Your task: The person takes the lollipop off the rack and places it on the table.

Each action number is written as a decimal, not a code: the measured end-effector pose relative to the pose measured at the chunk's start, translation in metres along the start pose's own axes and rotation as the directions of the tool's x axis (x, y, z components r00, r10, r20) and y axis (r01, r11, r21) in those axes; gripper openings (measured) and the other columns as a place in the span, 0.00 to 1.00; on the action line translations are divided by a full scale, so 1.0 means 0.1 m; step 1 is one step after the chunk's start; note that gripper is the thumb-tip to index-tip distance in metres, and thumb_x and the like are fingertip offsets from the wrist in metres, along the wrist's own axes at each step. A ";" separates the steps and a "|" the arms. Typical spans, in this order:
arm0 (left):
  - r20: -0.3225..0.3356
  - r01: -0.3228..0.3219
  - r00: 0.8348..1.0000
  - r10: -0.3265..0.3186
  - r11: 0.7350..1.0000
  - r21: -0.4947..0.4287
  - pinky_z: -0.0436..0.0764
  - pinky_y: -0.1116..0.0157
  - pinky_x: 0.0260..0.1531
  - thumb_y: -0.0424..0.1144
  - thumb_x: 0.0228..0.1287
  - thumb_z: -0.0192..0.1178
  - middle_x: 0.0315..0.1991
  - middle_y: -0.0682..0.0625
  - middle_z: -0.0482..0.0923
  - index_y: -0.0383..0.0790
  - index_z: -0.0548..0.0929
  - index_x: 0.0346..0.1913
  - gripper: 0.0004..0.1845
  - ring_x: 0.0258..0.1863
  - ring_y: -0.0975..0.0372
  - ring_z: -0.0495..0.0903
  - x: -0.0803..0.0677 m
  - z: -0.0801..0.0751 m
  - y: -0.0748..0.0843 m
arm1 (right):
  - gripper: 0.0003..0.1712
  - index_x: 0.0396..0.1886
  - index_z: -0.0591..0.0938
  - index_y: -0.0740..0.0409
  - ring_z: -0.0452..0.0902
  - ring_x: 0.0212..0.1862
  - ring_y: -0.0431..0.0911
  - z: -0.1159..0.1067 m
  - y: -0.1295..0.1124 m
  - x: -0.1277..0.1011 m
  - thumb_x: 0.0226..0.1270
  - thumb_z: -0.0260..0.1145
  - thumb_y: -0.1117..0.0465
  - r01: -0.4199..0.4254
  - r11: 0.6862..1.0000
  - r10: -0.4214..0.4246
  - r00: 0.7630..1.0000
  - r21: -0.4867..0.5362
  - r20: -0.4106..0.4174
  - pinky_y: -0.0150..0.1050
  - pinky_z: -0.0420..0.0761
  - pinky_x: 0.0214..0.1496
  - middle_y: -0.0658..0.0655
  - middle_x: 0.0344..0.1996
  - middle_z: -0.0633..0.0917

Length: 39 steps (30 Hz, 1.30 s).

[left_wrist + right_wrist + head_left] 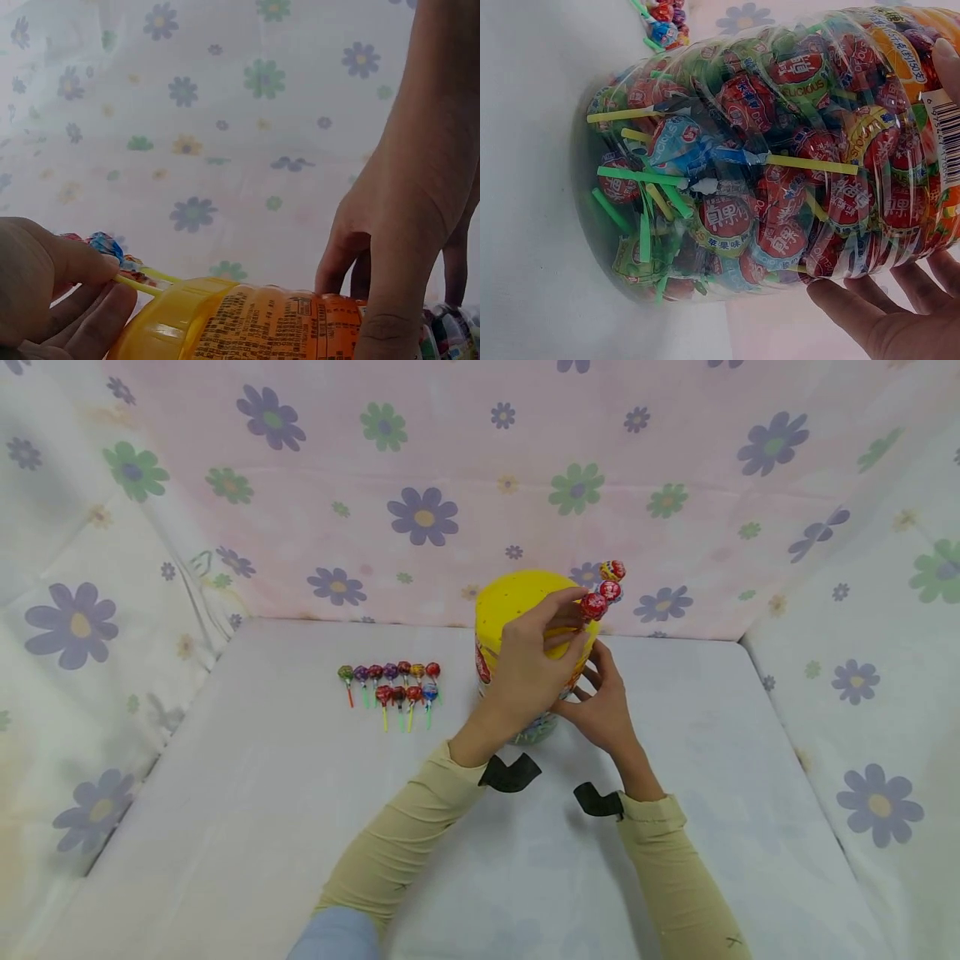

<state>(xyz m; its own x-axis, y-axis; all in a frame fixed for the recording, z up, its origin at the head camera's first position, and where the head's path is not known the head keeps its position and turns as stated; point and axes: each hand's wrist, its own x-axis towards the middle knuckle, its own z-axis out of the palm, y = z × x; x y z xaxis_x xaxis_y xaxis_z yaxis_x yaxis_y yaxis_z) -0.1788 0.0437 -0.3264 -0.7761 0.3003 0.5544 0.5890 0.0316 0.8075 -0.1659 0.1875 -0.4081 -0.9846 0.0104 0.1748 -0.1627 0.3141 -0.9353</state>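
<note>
A clear jar (pixel 765 165) packed with wrapped lollipops stands mid-table under a yellow lid (pixel 517 597). My left hand (pixel 570 622) reaches over the lid's right edge. There it pinches the yellow sticks of three red lollipops (pixel 603 589), whose heads stick out past the lid. The left wrist view shows that pinch (pixel 112 281) beside the lid (pixel 172 322). My right hand (pixel 592 681) holds the jar's right side lower down. Its thumb lies on the orange label (pixel 300 322) and its fingers (pixel 870 311) reach round the jar's wall.
Several loose lollipops (pixel 393 683) lie in two short rows on the white cloth (pixel 225 827), left of the jar. Flowered fabric walls (pixel 450 485) close in the back and both sides. Black wrist straps (pixel 510 772) show at both cuffs.
</note>
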 end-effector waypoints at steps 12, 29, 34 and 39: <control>-0.052 -0.121 0.990 0.127 0.986 0.115 0.82 0.73 0.53 0.21 0.64 0.64 0.50 0.36 0.84 0.25 0.77 0.61 0.22 0.49 0.52 0.87 0.02 0.08 -0.02 | 0.57 0.80 0.57 0.49 0.67 0.73 0.60 -0.01 0.32 0.08 0.55 0.79 0.68 0.059 0.998 -0.058 0.998 0.019 -0.019 0.59 0.76 0.66 0.57 0.74 0.67; -0.143 -0.154 0.979 0.148 0.988 -0.031 0.85 0.69 0.50 0.23 0.65 0.65 0.47 0.36 0.86 0.28 0.79 0.60 0.21 0.44 0.53 0.87 0.09 0.03 0.04 | 0.56 0.79 0.60 0.48 0.68 0.72 0.59 0.01 0.35 0.08 0.54 0.80 0.66 0.074 0.997 -0.075 0.997 -0.015 -0.022 0.60 0.78 0.64 0.56 0.73 0.68; -0.171 -0.061 0.984 0.048 0.996 -0.071 0.87 0.67 0.47 0.26 0.65 0.65 0.49 0.38 0.85 0.32 0.80 0.62 0.21 0.45 0.54 0.87 0.02 -0.07 0.07 | 0.54 0.78 0.60 0.49 0.68 0.72 0.60 0.01 0.34 0.08 0.55 0.79 0.66 0.070 0.998 -0.070 0.997 -0.003 -0.016 0.62 0.78 0.64 0.57 0.73 0.68; -0.192 -0.057 0.981 0.038 0.994 -0.093 0.89 0.64 0.43 0.27 0.65 0.66 0.49 0.38 0.85 0.33 0.80 0.61 0.21 0.43 0.53 0.87 -0.03 -0.17 0.06 | 0.54 0.79 0.60 0.49 0.68 0.72 0.60 0.01 0.34 0.09 0.56 0.80 0.65 0.067 0.998 -0.067 0.998 -0.003 -0.014 0.62 0.76 0.66 0.56 0.73 0.68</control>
<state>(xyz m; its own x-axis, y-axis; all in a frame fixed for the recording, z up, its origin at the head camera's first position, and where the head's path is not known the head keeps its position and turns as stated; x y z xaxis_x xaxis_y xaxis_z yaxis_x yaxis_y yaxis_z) -0.1765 0.0270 -0.3199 -0.7820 0.1125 0.6131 0.6086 -0.0745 0.7899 -0.1803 0.1977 -0.4390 -0.9704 0.0028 0.2413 -0.2280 0.3166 -0.9208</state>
